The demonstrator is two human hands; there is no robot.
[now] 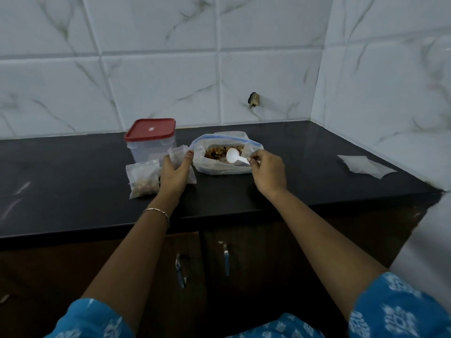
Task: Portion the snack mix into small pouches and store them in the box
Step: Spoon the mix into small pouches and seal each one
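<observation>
- Two hands work over the black counter (73, 181). The left hand (174, 170) grips one empty small pouch (177, 152) with curled fingers, and the right hand (268, 173) pinches one white spoon (234, 156) by its handle.
- One filled pouch (142, 178) lies just beside the left hand and is not yet stored.
- One big zip bag (219, 169) lies open with the snack mix (217, 152) inside, and the spoon's bowl is over it.
- Some flat spare pouches (366, 165) lie well apart at the right; I cannot count them.
- One box (151, 147) stands behind with its red lid (150, 129) on.
- I judge the task is early, and most portions remain to be done.
</observation>
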